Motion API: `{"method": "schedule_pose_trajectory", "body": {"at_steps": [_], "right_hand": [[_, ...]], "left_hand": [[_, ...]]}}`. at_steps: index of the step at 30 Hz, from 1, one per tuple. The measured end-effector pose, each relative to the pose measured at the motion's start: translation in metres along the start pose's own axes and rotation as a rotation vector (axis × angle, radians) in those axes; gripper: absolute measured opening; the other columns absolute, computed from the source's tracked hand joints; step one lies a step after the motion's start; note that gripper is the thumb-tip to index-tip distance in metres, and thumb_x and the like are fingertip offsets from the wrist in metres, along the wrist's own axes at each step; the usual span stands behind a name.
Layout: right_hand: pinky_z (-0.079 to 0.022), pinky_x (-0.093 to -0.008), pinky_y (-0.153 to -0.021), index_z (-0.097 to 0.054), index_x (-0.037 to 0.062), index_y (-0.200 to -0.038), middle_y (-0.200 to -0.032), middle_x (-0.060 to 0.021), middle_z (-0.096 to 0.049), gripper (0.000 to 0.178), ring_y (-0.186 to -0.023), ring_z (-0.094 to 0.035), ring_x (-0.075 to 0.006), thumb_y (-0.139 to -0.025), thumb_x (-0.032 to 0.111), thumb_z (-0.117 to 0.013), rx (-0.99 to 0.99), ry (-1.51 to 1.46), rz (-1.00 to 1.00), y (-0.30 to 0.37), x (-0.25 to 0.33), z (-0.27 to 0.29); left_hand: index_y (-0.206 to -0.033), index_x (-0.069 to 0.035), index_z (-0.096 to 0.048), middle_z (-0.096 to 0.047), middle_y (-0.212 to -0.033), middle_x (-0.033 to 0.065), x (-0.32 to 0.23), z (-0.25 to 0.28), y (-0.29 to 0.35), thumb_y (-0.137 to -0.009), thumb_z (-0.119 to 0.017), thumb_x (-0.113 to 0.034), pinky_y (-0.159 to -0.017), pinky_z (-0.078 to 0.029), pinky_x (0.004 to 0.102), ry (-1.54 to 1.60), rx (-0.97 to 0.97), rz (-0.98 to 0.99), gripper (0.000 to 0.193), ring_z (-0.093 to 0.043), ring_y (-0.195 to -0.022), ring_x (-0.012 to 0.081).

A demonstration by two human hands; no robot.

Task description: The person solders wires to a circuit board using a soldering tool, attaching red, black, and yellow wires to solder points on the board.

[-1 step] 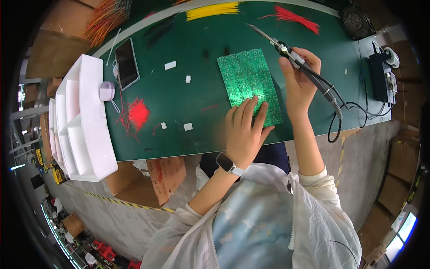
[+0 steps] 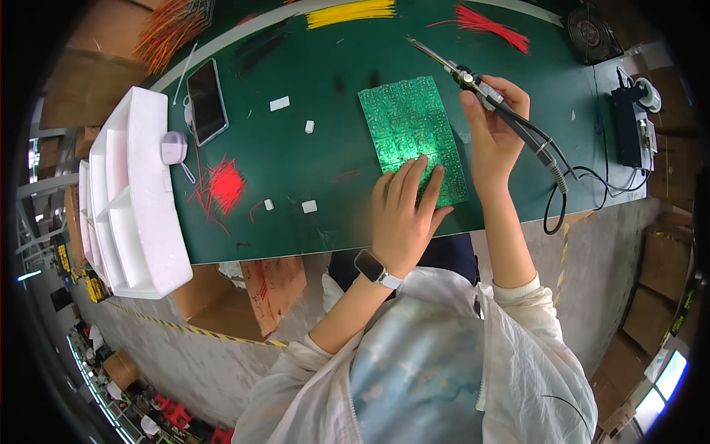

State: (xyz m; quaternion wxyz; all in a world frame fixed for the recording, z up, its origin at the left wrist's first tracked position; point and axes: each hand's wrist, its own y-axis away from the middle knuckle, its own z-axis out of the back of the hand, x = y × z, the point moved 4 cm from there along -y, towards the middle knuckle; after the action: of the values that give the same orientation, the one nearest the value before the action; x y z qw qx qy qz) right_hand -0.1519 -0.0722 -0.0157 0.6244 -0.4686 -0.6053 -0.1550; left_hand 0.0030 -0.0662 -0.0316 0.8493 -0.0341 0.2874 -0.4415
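A green circuit board (image 2: 410, 122) lies on the table, its long sides running away from me. My left hand (image 2: 407, 203), with a watch on the wrist, rests on the board's near end with its fingers stretched out and slightly spread. My right hand (image 2: 499, 137) is closed around a soldering iron (image 2: 484, 92) to the right of the board. The iron's metal tip points up and left, beyond the board's far right corner and apart from it. From its back end a dark cable (image 2: 551, 203) loops down past the table's near edge.
Left stand a white foam tray (image 2: 155, 200), a phone (image 2: 207, 100), a small lilac case (image 2: 174, 148) and red wire pieces (image 2: 226, 185). Small white blocks (image 2: 309, 206) lie mid-table. Yellow wires (image 2: 351, 13), red wires (image 2: 488, 26) and a fan (image 2: 592, 35) sit far back; a black box (image 2: 627, 126) stands right.
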Motion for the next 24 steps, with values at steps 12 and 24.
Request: {"method": "schedule_pose_trajectory", "body": {"at_steps": [12, 24], "right_hand": [[-0.045, -0.0236, -0.078, -0.051, -0.002, -0.099, -0.091, -0.0075, -0.058, 0.03, -0.083, -0.056, -0.0107, -0.076, 0.002, -0.071, 0.081, 0.089, -0.033, 0.003, -0.002, -0.003], [-0.045, -0.0229, -0.067, -0.051, -0.0025, -0.097, -0.085, -0.0095, -0.059, 0.031, -0.071, -0.055, -0.0107, -0.074, 0.002, -0.071, 0.075, 0.128, 0.119, 0.009, -0.013, 0.003]], "left_hand": [[-0.087, -0.003, -0.059, -0.052, -0.087, 0.0083, 0.087, 0.045, -0.005, -0.076, -0.065, 0.0, -0.064, -0.043, 0.0333, 0.079, -0.087, 0.199, 0.013, -0.053, -0.074, 0.0241], [-0.087, -0.001, -0.054, -0.055, -0.083, 0.0091, 0.093, 0.056, -0.041, -0.078, -0.061, 0.003, -0.059, -0.044, 0.0322, -0.03, 0.114, -0.001, 0.012, -0.055, -0.068, 0.0231]]}}
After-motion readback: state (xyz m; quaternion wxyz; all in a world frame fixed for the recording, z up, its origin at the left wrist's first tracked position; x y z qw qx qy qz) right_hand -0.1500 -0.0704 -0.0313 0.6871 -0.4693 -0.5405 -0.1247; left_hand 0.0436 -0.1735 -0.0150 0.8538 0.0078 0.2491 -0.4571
